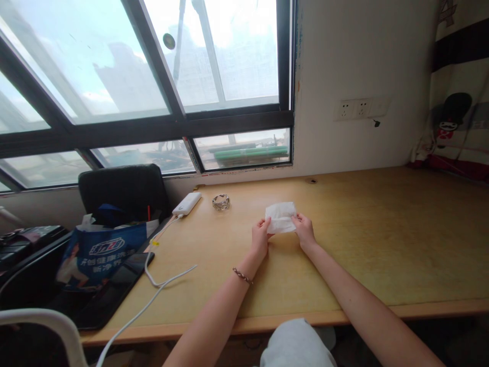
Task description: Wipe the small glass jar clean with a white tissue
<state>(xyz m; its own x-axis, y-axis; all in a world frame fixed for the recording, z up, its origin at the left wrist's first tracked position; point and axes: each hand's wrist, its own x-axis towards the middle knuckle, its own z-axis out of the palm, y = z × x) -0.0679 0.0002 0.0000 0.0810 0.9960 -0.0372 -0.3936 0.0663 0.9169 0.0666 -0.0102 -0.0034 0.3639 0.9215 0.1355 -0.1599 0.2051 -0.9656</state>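
A white tissue [281,216], folded into a small rectangle, is stretched between my two hands above the wooden table [206,295]. My left hand [261,236] pinches its left edge, thumb on top. On the other side my right hand [304,229] grips the right edge the same way. A braided bracelet [243,276] circles my left wrist. Farther back and to the left lies a silvery, ring-shaped object [221,203], apart from both hands; it looks like patterned metal or glass.
A white power bank [187,204] with a white cable [153,280] lies along the table's left edge. Beyond that edge are a blue bag [103,255] and a black chair [124,191]. Window [237,51] and wall bound the back; a curtain [462,102] hangs at right.
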